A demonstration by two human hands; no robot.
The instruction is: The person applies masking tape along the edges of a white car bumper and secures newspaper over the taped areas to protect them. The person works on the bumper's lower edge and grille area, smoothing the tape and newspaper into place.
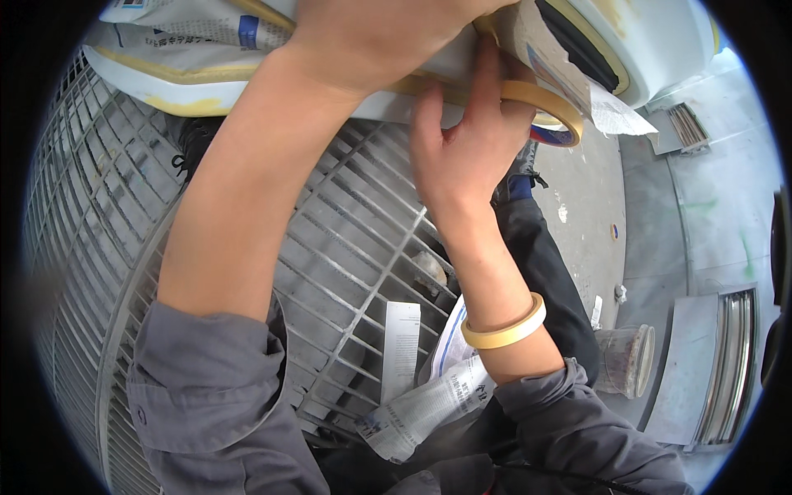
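Observation:
A large white curved panel [396,109], edged with yellowish masking tape, spans the upper part of the view. Newspaper sheets [206,31] cover some of it. Over the panel at the top edge is my left hand [371,37], its fingers out of sight. My right hand [470,148] has a roll of masking tape [569,124] at its curled fingers, while the index finger points up against the panel's taped edge. A torn piece of paper [544,54] hangs beside that hand. A second masking tape roll [505,334] circles my right wrist like a bracelet.
Metal grating [346,214] lies beneath my arms. Crumpled newspaper [429,412] and a white paper strip [401,346] rest below. At the right are a dirty clear bucket [631,360] and a stack of thin sheets [726,367] by the wall.

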